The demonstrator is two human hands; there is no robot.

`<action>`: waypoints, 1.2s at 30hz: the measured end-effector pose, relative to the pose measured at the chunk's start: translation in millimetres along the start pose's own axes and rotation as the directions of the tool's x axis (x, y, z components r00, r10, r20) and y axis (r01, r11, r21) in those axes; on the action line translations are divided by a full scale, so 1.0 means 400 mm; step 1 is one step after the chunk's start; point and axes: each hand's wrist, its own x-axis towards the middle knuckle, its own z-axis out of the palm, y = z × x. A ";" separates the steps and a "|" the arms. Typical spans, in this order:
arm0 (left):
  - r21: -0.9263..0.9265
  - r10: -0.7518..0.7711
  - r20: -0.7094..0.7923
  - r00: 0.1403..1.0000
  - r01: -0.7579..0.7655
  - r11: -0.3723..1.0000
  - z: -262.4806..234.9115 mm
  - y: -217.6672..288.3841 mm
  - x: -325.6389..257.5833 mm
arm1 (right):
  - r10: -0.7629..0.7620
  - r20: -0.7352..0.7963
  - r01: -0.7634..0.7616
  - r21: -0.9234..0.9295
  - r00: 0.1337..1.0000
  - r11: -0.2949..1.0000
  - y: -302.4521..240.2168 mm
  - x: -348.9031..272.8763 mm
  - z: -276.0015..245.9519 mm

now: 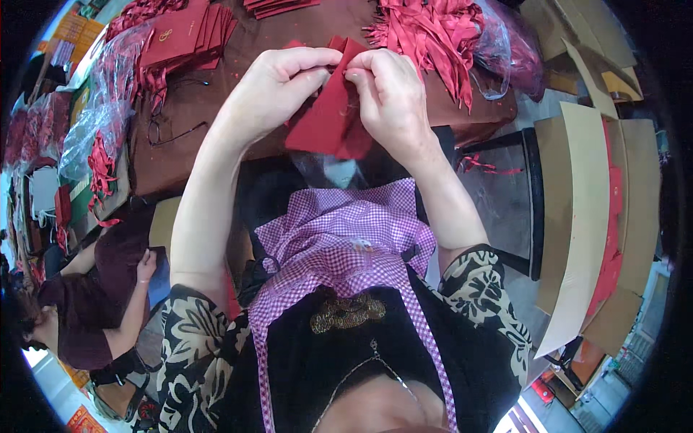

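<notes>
**Two hands pinch a red paper piece over a brown table**

Closest to the camera is a purple checked apron [346,238] worn over a black top with cream flowers.

Above it, both hands meet at the top of a dark red folded paper piece [328,119]. The left hand [278,83] is curled nearly shut, with its thumb and fingers pinching the top edge of the paper. The right hand [390,90] is curled the same way and pinches the same edge, just beside the left one. The paper hangs down between the hands, above the near edge of the brown table [195,151].

On the table to the left lie black eyeglasses [170,130]. Farther back sit a stack of red envelopes [184,36] and a heap of red ribbons [433,29]. To the right stand open cardboard boxes [592,209]. Low on the left, another person [94,303] sits in a dark red shirt.
</notes>
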 end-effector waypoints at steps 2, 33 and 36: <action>0.139 0.079 -0.036 0.996 -0.073 0.988 0.011 -0.015 0.006 | 0.018 0.001 -0.018 -0.001 1.000 1.000 0.001 -0.004 0.004; 0.536 0.394 -0.203 0.896 -0.235 0.811 -0.043 -0.145 -0.035 | 0.156 0.620 -0.443 0.339 0.769 0.830 0.175 0.052 0.001; 0.583 0.200 -0.170 0.965 -0.065 0.810 -0.009 -0.168 -0.043 | 0.153 0.612 -0.430 0.335 0.776 0.838 0.198 0.081 0.030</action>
